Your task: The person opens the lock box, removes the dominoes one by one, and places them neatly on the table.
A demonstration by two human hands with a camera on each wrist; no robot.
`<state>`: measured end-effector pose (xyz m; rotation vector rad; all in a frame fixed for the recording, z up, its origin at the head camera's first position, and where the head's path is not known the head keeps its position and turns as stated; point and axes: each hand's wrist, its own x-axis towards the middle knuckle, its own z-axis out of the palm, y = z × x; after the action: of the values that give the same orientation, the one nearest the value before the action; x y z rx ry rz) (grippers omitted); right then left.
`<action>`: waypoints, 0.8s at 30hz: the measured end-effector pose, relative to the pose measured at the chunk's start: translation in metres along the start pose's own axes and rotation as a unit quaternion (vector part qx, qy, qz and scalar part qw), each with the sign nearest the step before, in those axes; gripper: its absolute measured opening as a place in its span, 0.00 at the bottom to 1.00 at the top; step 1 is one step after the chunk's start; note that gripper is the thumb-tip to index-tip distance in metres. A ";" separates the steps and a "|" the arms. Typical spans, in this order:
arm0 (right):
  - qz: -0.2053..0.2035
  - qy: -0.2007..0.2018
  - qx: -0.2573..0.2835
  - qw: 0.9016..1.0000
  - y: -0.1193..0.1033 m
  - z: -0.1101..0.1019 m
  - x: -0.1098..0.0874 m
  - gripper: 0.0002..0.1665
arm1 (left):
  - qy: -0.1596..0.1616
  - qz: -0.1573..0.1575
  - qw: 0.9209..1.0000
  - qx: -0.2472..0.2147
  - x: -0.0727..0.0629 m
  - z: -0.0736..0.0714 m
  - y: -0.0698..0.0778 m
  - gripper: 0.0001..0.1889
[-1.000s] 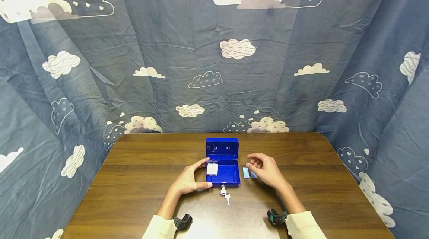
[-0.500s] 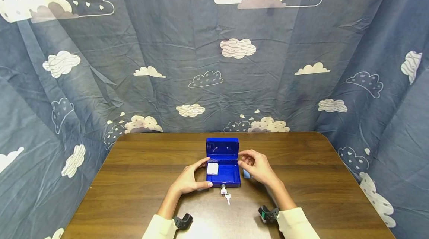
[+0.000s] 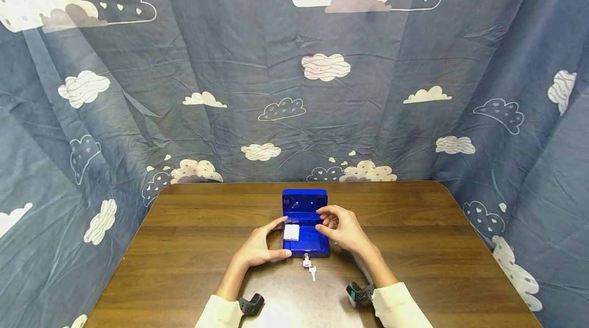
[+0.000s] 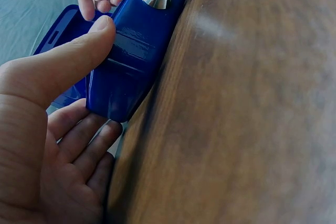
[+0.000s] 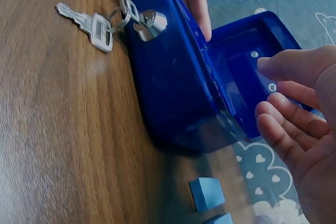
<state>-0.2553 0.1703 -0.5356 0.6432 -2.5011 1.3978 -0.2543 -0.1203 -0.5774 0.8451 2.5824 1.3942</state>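
Observation:
A blue metal cash box (image 3: pixel 309 254) stands on the table with its lid (image 3: pixel 304 200) raised at the back. My left hand (image 3: pixel 256 247) holds its left side, thumb at the front rim and fingers toward the back. White blocks (image 3: pixel 291 232) lie side by side inside at the left. Over the box's right part hovers my right hand (image 3: pixel 342 228), fingers loosely bent. In the right wrist view, nothing shows between its thumb and fingers. One key (image 5: pixel 128 8) sits in the front lock (image 5: pixel 150 26), and a second key (image 5: pixel 92 27) hangs from its ring.
Light-blue blocks (image 5: pixel 207 193) lie on the table right of the box, mostly hidden under my right hand in the head view. The wooden table (image 3: pixel 198 226) ends at a cloud-patterned curtain (image 3: pixel 276 72) behind.
My right hand has moved left, from above the light-blue blocks to over the box's right part. The left hand and the box have stayed in place.

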 end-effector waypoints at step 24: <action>0.001 -0.047 0.007 0.999 -0.015 0.022 0.006 0.20 | 0.000 0.008 1.000 -0.002 0.000 0.000 0.001 0.49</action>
<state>-0.2529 0.1435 -0.5339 0.7264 -2.5655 1.4179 -0.2539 -0.1201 -0.5771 0.8671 2.5769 1.4043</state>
